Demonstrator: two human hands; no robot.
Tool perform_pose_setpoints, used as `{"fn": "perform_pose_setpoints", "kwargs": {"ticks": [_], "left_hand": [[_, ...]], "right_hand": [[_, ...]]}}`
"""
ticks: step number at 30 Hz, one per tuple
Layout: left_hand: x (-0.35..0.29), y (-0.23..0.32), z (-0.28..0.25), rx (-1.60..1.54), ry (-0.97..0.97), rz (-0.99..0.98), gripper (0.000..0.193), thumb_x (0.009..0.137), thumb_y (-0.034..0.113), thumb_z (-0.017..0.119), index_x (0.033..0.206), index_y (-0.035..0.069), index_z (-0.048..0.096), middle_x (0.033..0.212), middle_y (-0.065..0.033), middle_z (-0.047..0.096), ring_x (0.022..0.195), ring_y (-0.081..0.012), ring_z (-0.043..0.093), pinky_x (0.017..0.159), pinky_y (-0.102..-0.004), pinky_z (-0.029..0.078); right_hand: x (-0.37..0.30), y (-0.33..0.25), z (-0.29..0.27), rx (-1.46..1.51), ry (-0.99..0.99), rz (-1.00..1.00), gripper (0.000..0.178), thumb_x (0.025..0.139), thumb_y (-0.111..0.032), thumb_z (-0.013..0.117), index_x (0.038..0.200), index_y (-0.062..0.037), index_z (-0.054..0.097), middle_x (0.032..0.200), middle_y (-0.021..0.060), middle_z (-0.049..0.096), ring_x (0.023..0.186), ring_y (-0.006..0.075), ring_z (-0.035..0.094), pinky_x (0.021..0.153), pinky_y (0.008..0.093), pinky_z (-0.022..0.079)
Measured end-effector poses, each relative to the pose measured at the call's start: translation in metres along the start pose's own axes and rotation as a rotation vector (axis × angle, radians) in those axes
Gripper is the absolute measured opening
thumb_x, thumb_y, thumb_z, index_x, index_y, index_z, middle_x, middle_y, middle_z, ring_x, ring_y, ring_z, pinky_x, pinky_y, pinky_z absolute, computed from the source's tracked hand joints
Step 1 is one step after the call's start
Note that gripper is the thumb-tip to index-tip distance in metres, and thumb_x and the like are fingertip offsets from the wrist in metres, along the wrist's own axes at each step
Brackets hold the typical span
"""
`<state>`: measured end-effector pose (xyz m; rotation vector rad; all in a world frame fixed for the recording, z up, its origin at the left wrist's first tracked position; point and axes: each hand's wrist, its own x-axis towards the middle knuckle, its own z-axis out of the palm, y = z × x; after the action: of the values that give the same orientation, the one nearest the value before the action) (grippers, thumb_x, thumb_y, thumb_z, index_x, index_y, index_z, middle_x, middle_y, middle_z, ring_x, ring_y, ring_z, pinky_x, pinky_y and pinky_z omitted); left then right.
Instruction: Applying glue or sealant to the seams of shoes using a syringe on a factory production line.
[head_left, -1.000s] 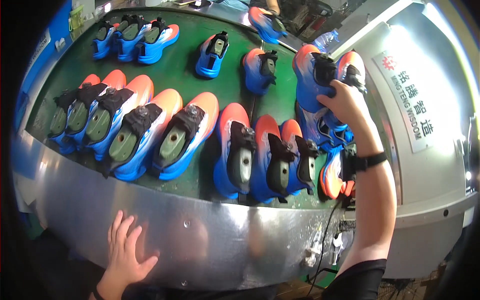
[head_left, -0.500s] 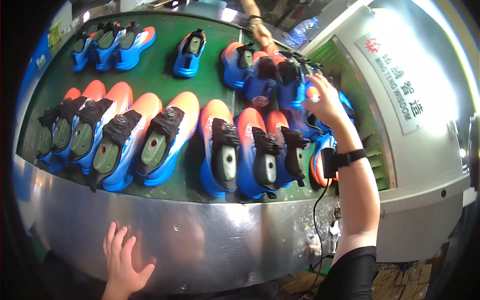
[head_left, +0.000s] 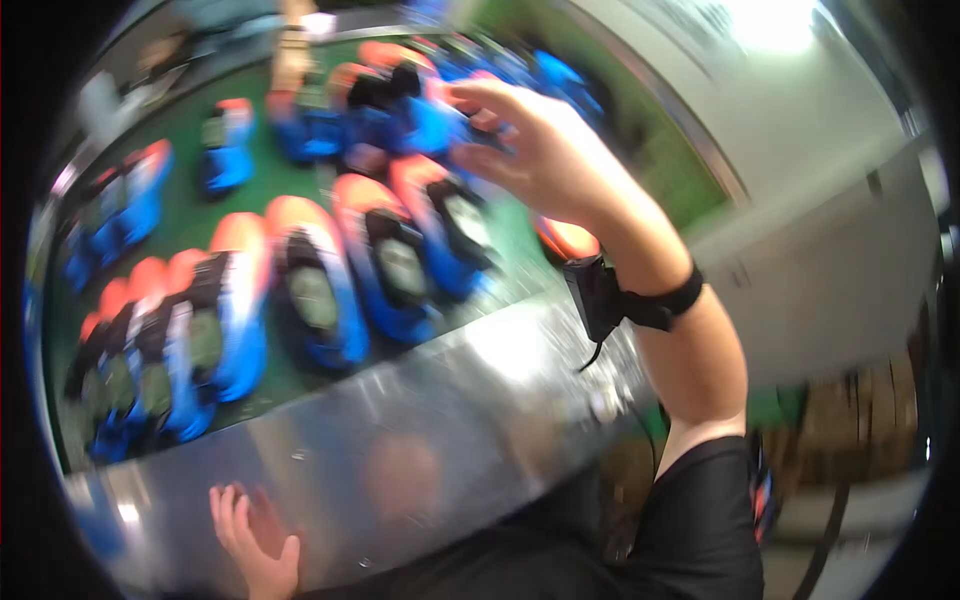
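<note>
Beyond the metal edge [head_left: 350, 435], shoes [head_left: 315, 285] stand in a slanting row on the green tabletop [head_left: 265, 185], with more clustered farther past that edge. Your left hand [head_left: 255, 545] lies over the edge, fingers loosely spread and empty. Well past it, your right hand [head_left: 535, 145] is open beside the far cluster; blur hides whether its fingertips touch a shoe. The row looks set out, but how many shoes are left to handle cannot be told. No brand, label or writing is readable.
</note>
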<state>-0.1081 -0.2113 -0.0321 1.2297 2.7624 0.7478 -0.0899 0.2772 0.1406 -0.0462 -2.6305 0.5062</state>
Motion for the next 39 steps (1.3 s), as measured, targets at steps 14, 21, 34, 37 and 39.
{"fn": "perform_pose_setpoints", "kwargs": {"ticks": [14, 21, 34, 37, 39], "left_hand": [[0.052, 0.146, 0.085, -0.083, -0.430, 0.444, 0.062, 0.081, 0.025, 0.062, 0.133, 0.001, 0.039, 0.137, -0.0172, 0.041, 0.131, -0.0326, 0.036, 0.109, -0.0424, 0.028], [0.052, 0.278, 0.099, 0.095, -0.397, 0.470, 0.046, 0.087, 0.019, 0.067, 0.124, -0.001, 0.047, 0.113, -0.0166, 0.054, 0.103, -0.0275, 0.052, 0.091, -0.0386, 0.044], [0.005, 0.496, 0.187, 0.287, -0.887, 0.742, 0.043, 0.085, 0.013, 0.068, 0.121, -0.001, 0.052, 0.111, -0.0153, 0.054, 0.092, -0.0251, 0.056, 0.082, -0.0365, 0.047], [-0.010, 0.536, 0.221, 0.301, -0.971, 0.870, 0.044, 0.085, 0.013, 0.068, 0.124, 0.001, 0.051, 0.113, -0.0151, 0.055, 0.092, -0.0256, 0.058, 0.080, -0.0369, 0.047], [-0.013, 0.559, 0.241, 0.272, -1.083, 0.781, 0.045, 0.085, 0.013, 0.068, 0.125, 0.002, 0.051, 0.113, -0.0147, 0.056, 0.093, -0.0252, 0.057, 0.081, -0.0363, 0.047]], "right_hand": [[-0.638, -0.123, -0.225, -0.485, 0.086, 1.304, 0.024, 0.082, -0.019, 0.068, 0.097, -0.0009, 0.066, 0.087, 0.0161, 0.067, 0.079, 0.0287, 0.066, 0.071, 0.0346, 0.051], [-0.865, -0.100, -0.203, -0.194, 0.343, 1.851, 0.021, 0.087, -0.015, 0.065, 0.099, 0.0022, 0.066, 0.086, 0.0086, 0.068, 0.076, 0.0125, 0.062, 0.071, 0.0279, 0.050], [-1.056, -0.086, -0.149, -0.202, 0.267, 2.026, 0.023, 0.084, -0.024, 0.062, 0.095, -0.0046, 0.069, 0.088, 0.0193, 0.068, 0.087, 0.0335, 0.066, 0.078, 0.0406, 0.051], [-1.126, -0.073, -0.147, -0.293, 0.021, 2.099, 0.024, 0.083, -0.027, 0.062, 0.093, -0.0055, 0.069, 0.090, 0.0199, 0.068, 0.090, 0.0348, 0.065, 0.081, 0.0438, 0.051], [-1.160, -0.056, -0.146, -0.264, -0.140, 2.202, 0.025, 0.083, -0.026, 0.062, 0.095, -0.0056, 0.068, 0.096, 0.0207, 0.067, 0.095, 0.0355, 0.063, 0.084, 0.0446, 0.050]]}}
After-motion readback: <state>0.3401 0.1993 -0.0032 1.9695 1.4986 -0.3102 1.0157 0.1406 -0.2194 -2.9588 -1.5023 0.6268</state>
